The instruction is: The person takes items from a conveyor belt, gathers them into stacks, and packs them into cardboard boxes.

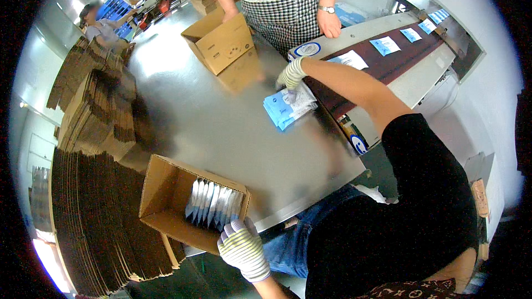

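At the lower left, my left hand in a striped glove grips the near rim of an open cardboard box. A row of blue-and-white pouches stands on edge inside that box, at its right end. Further off, my right hand, gloved as well, is closed on the upper side of a small pile of blue-and-white pouches. This pile lies on the metal table beside the conveyor's end; some fingertips are hard to make out.
A dark conveyor belt carries spaced pouches from the upper right. Across the metal table, a co-worker in a checked apron has a hand at another open carton. Flattened cardboard stacks line the left side.
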